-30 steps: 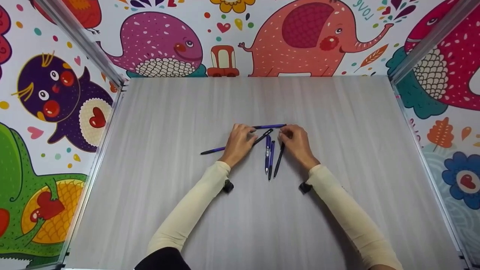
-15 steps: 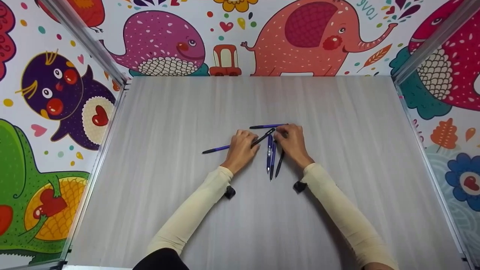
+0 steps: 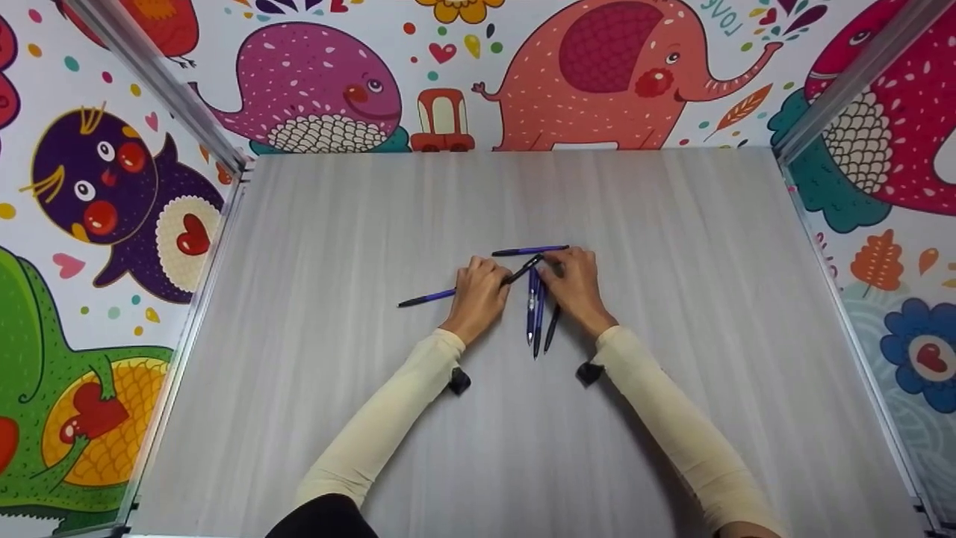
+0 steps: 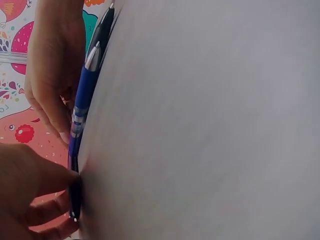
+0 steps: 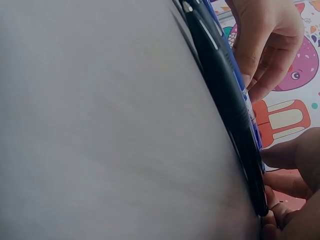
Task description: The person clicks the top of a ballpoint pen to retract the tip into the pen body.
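My left hand (image 3: 479,295) pinches a black pen (image 3: 525,270) slanting up to the right; in the left wrist view my thumb lies across its dark barrel (image 4: 75,192). Curled close over the upper ends of three pens, my right hand (image 3: 575,284) has thumb and forefinger at the top of a blue pen (image 3: 531,306) with a silver tip. Beside that one lie a second blue pen (image 3: 538,329) and a black pen (image 3: 552,329), seen large in the right wrist view, all points toward me. The upper ends are partly hidden by my right fingers.
Beyond the hands another blue pen (image 3: 530,251) lies nearly crosswise. One more blue pen (image 3: 427,299) sticks out left of my left hand, its right end hidden. The pale wood-grain tabletop (image 3: 373,217) is walled by panels with cartoon animals.
My right hand has shifted left, from the black pen's top to the blue pens' upper ends. My left hand has come slightly down, off the far pen's left end.
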### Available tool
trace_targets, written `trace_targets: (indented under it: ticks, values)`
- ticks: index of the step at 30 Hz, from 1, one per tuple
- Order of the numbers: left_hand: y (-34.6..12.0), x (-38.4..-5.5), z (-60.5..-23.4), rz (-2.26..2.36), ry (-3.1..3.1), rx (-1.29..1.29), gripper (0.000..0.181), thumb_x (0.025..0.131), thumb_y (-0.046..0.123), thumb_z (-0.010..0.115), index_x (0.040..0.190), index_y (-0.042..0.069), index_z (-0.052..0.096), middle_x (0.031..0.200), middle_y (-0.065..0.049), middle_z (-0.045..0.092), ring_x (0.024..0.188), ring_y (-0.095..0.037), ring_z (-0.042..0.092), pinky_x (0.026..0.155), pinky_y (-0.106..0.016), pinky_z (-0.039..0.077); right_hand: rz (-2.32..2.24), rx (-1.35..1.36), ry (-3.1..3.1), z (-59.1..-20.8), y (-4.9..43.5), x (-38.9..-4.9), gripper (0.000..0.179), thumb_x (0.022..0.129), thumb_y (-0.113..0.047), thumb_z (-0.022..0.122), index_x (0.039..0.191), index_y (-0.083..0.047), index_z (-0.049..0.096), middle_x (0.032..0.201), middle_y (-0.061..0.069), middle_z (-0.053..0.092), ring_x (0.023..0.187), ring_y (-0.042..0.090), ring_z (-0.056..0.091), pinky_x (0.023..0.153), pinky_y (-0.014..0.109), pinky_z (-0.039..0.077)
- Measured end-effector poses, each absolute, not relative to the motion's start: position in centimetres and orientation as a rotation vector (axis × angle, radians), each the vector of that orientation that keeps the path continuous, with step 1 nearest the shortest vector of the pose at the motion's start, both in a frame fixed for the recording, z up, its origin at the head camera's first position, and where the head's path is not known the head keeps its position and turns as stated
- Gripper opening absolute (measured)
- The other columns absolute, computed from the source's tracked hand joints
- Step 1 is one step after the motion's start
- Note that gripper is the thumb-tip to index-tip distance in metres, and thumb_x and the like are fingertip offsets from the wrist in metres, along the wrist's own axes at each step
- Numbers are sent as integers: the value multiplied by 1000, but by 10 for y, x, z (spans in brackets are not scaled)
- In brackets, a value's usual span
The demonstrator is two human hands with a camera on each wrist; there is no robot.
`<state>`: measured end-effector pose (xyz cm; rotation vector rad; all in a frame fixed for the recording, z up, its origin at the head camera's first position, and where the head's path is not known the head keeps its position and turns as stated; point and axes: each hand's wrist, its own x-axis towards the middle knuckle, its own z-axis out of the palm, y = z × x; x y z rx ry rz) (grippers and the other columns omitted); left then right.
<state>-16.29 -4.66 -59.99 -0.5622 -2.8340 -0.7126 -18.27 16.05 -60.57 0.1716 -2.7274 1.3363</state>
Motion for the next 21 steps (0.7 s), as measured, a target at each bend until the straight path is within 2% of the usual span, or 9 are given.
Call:
trace_targets:
  ticks: [6,11,15,18,21]
  values:
    - [-47,-161,-598,-762,-2812,-569,11,101,10,78,110,6,84,107,-9,77,110,-31,64,95,-53,51,1382,152,-2714,-604,160,-178,29,101,-7,77,127,5,78,124,23,70,121,39,51,102,50,41]
    - [-49,-157,-599,-815,-2744,-586,11,97,7,80,107,6,84,103,-9,78,106,-30,67,88,-53,54,1428,168,-2670,-602,161,-168,31,103,-9,76,132,3,77,127,22,71,122,38,52,101,49,43]
    - [-52,-166,-623,-865,-2704,-587,12,97,13,82,109,11,85,101,-3,77,104,-24,66,86,-46,55,1462,187,-2644,-598,166,-161,31,104,-9,75,133,1,76,127,20,71,122,37,53,99,46,43]
    - [-52,-163,-618,-939,-2723,-566,14,97,12,82,110,10,85,102,-4,77,103,-24,66,87,-46,55,1483,210,-2612,-595,171,-155,30,104,-8,75,133,1,76,126,20,71,119,36,56,97,45,43]
    - [-50,-152,-591,-1030,-2765,-534,14,97,7,82,111,5,85,103,-8,78,104,-28,67,90,-48,55,1503,246,-2576,-591,174,-149,30,103,-6,76,132,1,76,127,20,71,117,37,58,97,46,45]
